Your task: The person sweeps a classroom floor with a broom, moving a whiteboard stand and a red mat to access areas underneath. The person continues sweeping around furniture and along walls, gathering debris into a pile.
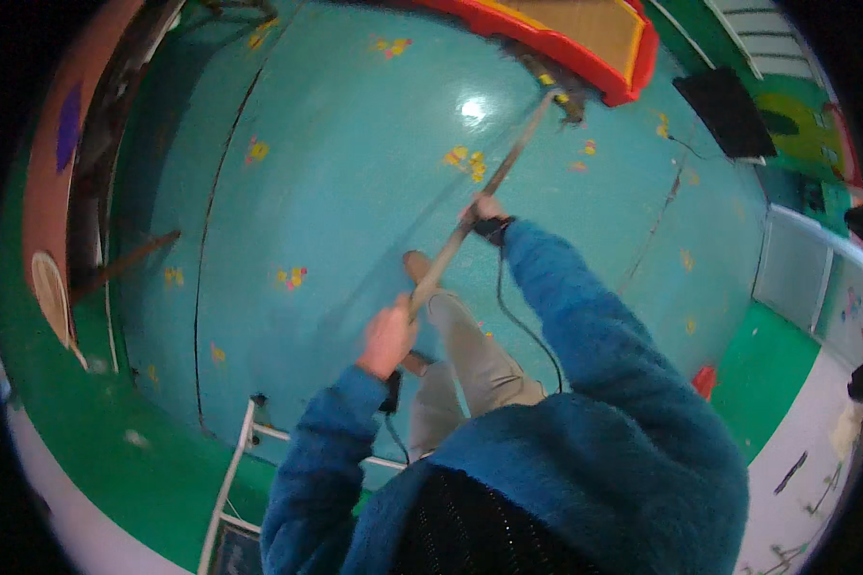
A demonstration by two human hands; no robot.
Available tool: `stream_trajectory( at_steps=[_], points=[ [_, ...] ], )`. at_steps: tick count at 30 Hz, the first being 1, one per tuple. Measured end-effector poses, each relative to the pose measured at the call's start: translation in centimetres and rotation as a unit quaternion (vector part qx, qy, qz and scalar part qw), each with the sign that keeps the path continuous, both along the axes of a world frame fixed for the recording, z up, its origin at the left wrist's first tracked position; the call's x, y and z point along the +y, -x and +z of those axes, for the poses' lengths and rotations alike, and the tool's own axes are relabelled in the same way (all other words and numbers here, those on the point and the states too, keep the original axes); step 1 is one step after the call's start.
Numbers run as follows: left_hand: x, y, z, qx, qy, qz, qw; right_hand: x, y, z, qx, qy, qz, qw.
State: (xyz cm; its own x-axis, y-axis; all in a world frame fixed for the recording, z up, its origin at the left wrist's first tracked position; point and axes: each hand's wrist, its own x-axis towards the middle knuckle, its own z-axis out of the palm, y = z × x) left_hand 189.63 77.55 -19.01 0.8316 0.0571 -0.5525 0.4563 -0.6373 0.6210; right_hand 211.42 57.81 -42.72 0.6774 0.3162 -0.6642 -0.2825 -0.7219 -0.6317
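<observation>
Both hands grip one long wooden mop handle (508, 167). At its upper end my left hand (390, 339) is not; it closes round the end nearest my body, above my legs. Farther along the shaft, my right hand (483, 210) is wrapped round it, with a black band at the wrist and a dark cable hanging from there. The dark mop head (574, 108), with yellow-marked parts, lies on the teal floor (345, 144) beside a red-edged piece of furniture (539, 36). Its exact shape is blurred.
A white metal frame (226, 474) stands close at the lower left. Brown furniture (47, 194) lines the left side. At the upper right is a dark panel (726, 113), with a thin cable on the floor near it. A small red object (704, 381) lies to the right.
</observation>
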Motion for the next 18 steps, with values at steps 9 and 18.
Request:
stream_trajectory(
  at_steps=[9, 18],
  points=[
    [-3.6, 12.6, 3.2, 0.021, 0.064, 0.17, 0.983, 1.0, 9.6, 2.5, 0.223, -0.15, -0.293, 0.918],
    [-23.2, 50.0, 15.3, 0.307, 0.004, 0.387, 0.87, -11.0, 53.0, 3.0, 0.323, -0.059, 0.149, 0.933]
  ],
)
